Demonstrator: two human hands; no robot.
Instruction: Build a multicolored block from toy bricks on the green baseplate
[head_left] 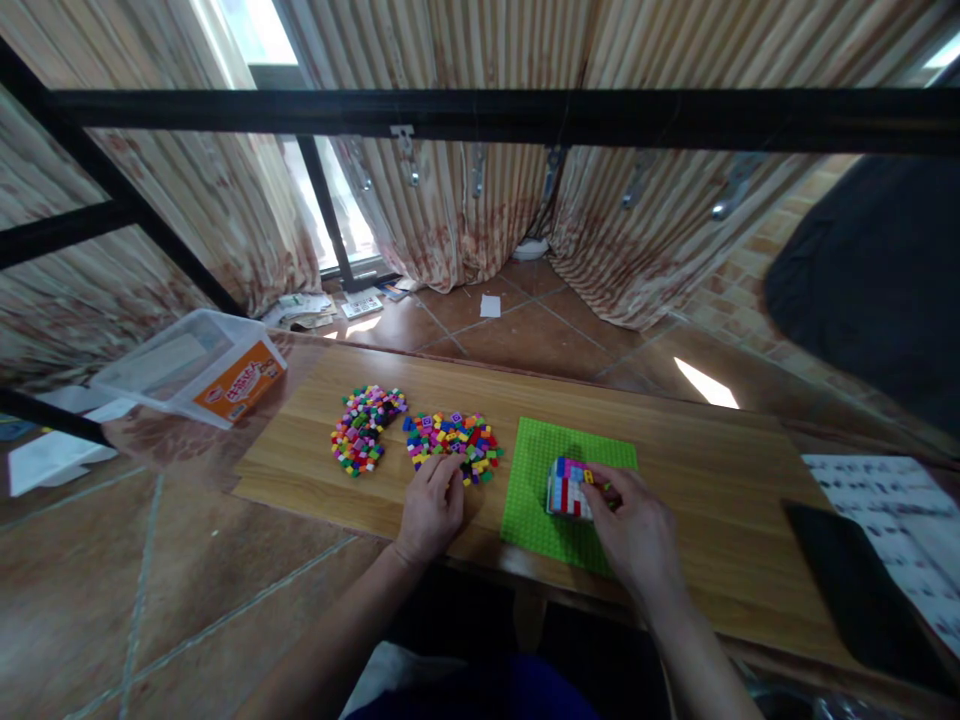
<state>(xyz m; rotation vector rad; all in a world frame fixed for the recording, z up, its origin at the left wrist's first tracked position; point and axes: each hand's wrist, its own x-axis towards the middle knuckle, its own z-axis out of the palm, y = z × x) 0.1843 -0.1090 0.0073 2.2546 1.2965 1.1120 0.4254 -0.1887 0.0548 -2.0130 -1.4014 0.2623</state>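
Observation:
A green baseplate [525, 480] lies on the wooden table, and a block built of small toy bricks [568, 492] stands on it, with rows of blue, purple, white and red on top. My right hand [637, 525] is at the right side of this block, thumb and forefinger pinched at a small yellow brick [589, 477] on its top edge. At the near edge of a loose pile of mixed-colour bricks [450, 435], my left hand [433, 508] has its fingers curled together. What they hold, if anything, is hidden.
A second brick pile [360, 430] lies farther left on the table [720, 500]. Beyond the left end stands a clear plastic box [187, 365] with an orange label. A black flat object [862, 590] and printed sheets [892, 510] are at the right. A black metal bar [480, 115] crosses above.

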